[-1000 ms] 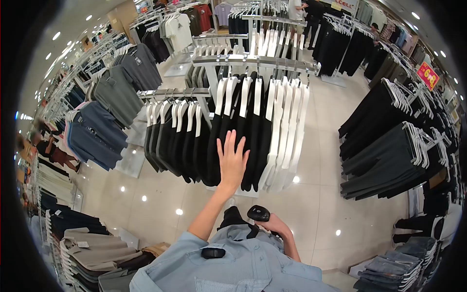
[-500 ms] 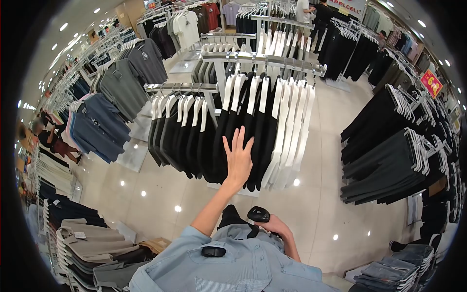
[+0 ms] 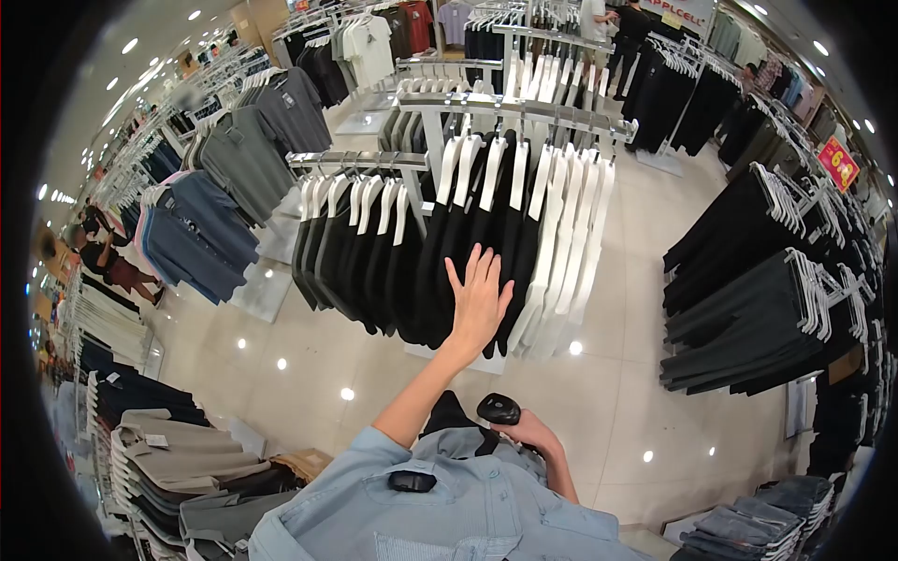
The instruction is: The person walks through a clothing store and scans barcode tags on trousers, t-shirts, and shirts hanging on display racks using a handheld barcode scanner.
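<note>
The person's left hand [image 3: 481, 307] is spread with its fingers apart, grasping nothing, over the black garments [image 3: 435, 285] that hang on white hangers [image 3: 492, 172] from the front metal rack [image 3: 533, 113], though whether the palm presses the cloth cannot be told. Well in front of that rack, close to the person's body, the right hand [image 3: 530, 429] is wrapped around a black handheld device [image 3: 499, 409]. White garments [image 3: 564, 271] hang at the rack's right end, dark trousers [image 3: 739, 323] well apart to its right, and grey shirts [image 3: 241, 168] to its left.
</note>
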